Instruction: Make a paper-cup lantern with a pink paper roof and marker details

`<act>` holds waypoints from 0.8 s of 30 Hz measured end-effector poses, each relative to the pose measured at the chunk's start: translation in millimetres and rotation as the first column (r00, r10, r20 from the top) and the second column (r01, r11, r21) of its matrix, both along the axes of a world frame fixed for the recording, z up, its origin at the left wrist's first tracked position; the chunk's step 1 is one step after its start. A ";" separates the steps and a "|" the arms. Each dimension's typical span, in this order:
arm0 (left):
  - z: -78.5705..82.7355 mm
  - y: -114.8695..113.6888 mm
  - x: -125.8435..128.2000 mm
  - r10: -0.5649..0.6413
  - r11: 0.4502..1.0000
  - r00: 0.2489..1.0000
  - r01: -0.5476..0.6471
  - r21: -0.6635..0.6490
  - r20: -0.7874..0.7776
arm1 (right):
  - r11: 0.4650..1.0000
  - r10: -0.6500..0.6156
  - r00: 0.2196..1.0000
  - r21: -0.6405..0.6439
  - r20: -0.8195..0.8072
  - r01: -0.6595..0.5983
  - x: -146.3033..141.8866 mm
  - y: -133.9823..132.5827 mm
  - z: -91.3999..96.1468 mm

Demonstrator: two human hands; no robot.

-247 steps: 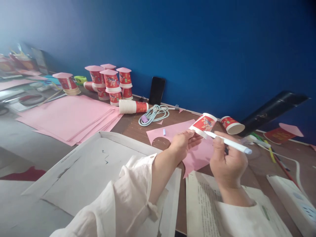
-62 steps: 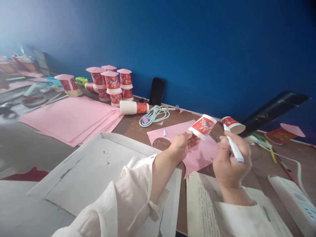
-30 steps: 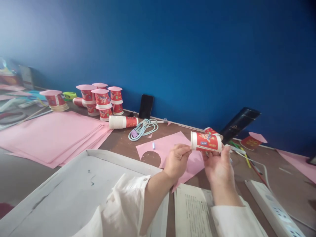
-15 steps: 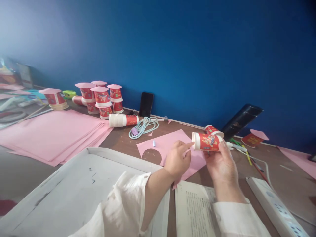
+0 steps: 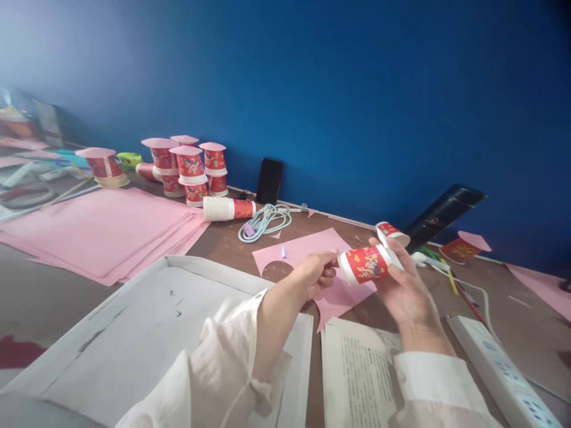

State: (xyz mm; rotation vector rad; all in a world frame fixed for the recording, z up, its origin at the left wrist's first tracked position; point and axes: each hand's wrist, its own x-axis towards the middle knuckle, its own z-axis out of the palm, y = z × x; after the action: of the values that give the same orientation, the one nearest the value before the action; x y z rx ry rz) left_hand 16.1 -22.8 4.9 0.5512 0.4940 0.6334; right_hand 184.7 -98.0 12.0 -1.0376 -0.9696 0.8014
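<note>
My right hand (image 5: 408, 285) is wrapped round a red paper cup (image 5: 366, 265) with a printed figure. The cup lies nearly sideways in the air, its white rim pointing left. A slim white thing (image 5: 382, 238) sticks up by the right fingertips; its kind cannot be made out. With fingers curled, my left hand (image 5: 314, 275) has its thumb and forefinger at the cup's rim, seemingly pinching it. Below both hands lies a pink paper sheet (image 5: 332, 241) with a round piece cut out and a small pale blue cap (image 5: 284, 252) on it.
Left stand red cups topped with pink discs (image 5: 190, 163), beside nested cups (image 5: 229, 209) and stacked pink sheets (image 5: 102, 232). A coiled cable (image 5: 267, 221), phone (image 5: 269, 181), black cylinder (image 5: 446, 214) and power strip (image 5: 499, 365) lie around. A white tray (image 5: 134, 345) and printed pages (image 5: 357, 368) are in front.
The cup has tipped, its rim end coming down and left. My left hand has shifted from a pointing forefinger to curled fingers at the rim. The slim white thing now shows. The view moved slightly.
</note>
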 end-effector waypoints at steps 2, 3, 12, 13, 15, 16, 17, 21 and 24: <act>1.1 -0.4 -1.1 -0.009 0.999 1.000 0.009 -0.036 0.013 | 1.000 -0.015 1.000 0.014 -0.014 0.015 1.1 1.5 -0.8; 1.3 -0.8 -1.3 0.004 0.999 1.000 -0.003 -0.042 0.020 | 0.999 -0.018 0.999 0.031 -0.030 0.019 2.4 2.4 -1.4; -1.8 -6.7 3.3 0.037 0.999 0.995 -0.039 0.029 0.091 | 0.998 0.015 0.994 0.055 -0.109 -0.009 7.5 5.4 -3.6; -2.7 -6.8 4.0 0.028 0.999 0.995 -0.032 0.040 0.095 | 0.998 0.015 0.992 0.055 -0.124 -0.008 6.4 5.5 -3.4; -4.9 -6.2 5.6 0.013 0.999 0.995 -0.018 0.047 0.094 | 0.999 0.009 0.988 0.054 -0.154 -0.001 4.3 5.7 -3.3; -6.0 -5.7 6.5 0.007 0.999 0.996 -0.011 0.046 0.090 | 0.999 0.002 0.986 0.052 -0.165 0.007 3.3 5.9 -3.3; -7.1 -5.1 7.4 0.003 0.999 0.997 -0.007 0.043 0.082 | 0.999 -0.009 0.985 0.048 -0.171 0.018 2.5 6.0 -3.4; -8.3 -4.1 9.8 -0.011 0.999 1.000 0.011 0.043 0.021 | 0.997 -0.072 0.983 0.025 -0.172 0.078 -1.0 6.8 -4.1; -5.2 -5.6 8.5 -0.021 0.998 0.997 0.025 0.058 -0.074 | 0.993 -0.111 0.975 0.011 -0.192 0.115 -4.0 7.5 -3.7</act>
State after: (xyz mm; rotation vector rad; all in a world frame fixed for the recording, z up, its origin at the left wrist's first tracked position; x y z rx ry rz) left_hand 24.6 -28.4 -0.4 0.6366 0.5381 0.6087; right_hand 180.6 -90.5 8.3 -0.9688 -0.7476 0.7790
